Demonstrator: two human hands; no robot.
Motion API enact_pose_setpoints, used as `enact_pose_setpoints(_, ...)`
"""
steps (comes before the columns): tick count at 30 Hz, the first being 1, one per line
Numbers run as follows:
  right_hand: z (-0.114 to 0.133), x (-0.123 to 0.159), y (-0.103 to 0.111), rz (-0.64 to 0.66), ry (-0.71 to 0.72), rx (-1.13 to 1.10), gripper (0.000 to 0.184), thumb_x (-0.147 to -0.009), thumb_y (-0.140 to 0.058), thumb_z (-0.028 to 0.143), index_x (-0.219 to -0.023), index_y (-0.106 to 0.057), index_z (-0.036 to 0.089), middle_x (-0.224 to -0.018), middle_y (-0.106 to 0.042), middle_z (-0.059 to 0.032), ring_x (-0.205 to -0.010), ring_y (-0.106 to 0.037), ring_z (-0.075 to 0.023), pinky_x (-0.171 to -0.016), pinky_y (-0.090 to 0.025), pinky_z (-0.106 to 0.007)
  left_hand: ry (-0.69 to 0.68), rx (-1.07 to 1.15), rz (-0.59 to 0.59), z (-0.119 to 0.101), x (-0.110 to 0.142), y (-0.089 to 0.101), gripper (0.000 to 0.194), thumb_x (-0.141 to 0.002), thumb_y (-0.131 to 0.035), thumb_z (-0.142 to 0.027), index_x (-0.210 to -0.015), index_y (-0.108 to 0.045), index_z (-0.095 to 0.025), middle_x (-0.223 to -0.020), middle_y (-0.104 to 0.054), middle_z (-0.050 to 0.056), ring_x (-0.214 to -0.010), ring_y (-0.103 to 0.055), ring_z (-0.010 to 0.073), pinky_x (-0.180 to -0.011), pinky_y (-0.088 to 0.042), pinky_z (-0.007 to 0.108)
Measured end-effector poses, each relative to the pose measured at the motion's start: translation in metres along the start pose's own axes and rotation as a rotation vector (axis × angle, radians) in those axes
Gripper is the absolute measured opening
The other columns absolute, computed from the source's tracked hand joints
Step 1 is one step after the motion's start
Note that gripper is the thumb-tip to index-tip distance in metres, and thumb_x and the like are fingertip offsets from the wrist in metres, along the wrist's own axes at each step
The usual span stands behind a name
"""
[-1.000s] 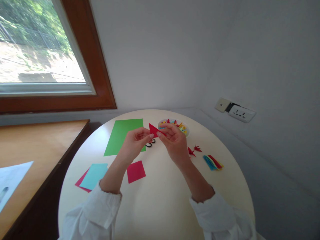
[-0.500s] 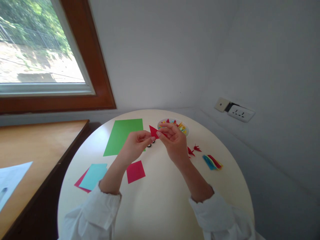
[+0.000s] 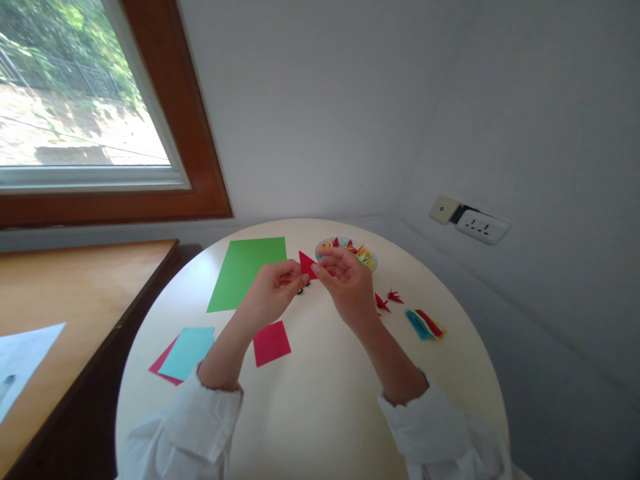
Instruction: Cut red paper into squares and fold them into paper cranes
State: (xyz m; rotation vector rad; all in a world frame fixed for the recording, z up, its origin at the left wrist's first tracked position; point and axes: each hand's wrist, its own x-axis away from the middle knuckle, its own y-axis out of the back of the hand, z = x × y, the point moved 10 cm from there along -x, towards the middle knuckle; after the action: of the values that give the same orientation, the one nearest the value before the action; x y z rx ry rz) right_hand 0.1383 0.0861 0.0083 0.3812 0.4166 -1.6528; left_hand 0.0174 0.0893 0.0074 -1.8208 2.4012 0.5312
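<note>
A small folded piece of red paper (image 3: pixel 307 264) is held up above the table between my two hands. My left hand (image 3: pixel 274 287) pinches its lower left edge between thumb and fingers. On the other side my right hand (image 3: pixel 349 283) grips it with the thumb in front, the other fingers curled loosely behind. Just below the paper, the dark loops of a scissors handle (image 3: pixel 300 291) show, the rest hidden by my hands. A square of red paper (image 3: pixel 271 344) lies on the table below my left hand.
A round cream table (image 3: pixel 320 413) carries a green sheet (image 3: pixel 245 270), light blue paper (image 3: pixel 187 353) over red paper, a bowl (image 3: pixel 376 265) of colourful folded pieces, red folded cranes (image 3: pixel 395 297) and a fan of coloured strips (image 3: pixel 425 325). A wooden desk (image 3: pixel 75 287) stands at left.
Both hands stay in nearly the same place. The red paper has tilted slightly, and the right thumb has shifted a little to the left on it.
</note>
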Motion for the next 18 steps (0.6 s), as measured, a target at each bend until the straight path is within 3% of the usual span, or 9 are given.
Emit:
enact_pose_setpoints(6,-0.005,0.000,-0.002,0.014,-0.039,-0.023,0.023,-0.069,-0.066,0.027,-0.091,-0.062,0.020,-0.075,-0.067,-0.0013,-0.069,-0.064,-0.0145,-0.067,-0.053,-0.029,0.016,-0.003,-0.031,0.002,0.000,0.001,0.017,-0.071,-0.061,-0.029,-0.061,-0.059,-0.016,-0.057,-0.056,-0.001,-0.057,-0.051,0.0119,-0.055,-0.041,0.025)
enact_pose_setpoints(13,-0.008,0.000,-0.001,0.014,-0.053,-0.020,0.023,-0.068,-0.067,0.024,-0.090,-0.063,0.021,-0.070,-0.067,-0.0001,-0.068,-0.065,-0.0151,-0.065,-0.052,-0.028,0.028,0.081,-0.149,0.006,0.000,0.013,0.014,-0.067,-0.065,-0.028,-0.065,-0.059,-0.015,-0.059,-0.058,-0.001,-0.058,-0.052,0.0115,-0.054,-0.040,0.023)
enact_pose_setpoints(18,-0.013,0.000,-0.008,0.079,-0.086,-0.046,0.030,-0.067,-0.067,0.025,-0.096,-0.061,0.021,-0.076,-0.070,-0.0016,-0.073,-0.067,-0.0168,-0.067,-0.053,-0.030,0.029,0.060,-0.121,0.004,0.000,0.013,0.016,-0.067,-0.066,-0.029,-0.062,-0.058,-0.016,-0.059,-0.057,-0.001,-0.057,-0.052,0.0117,-0.054,-0.040,0.024)
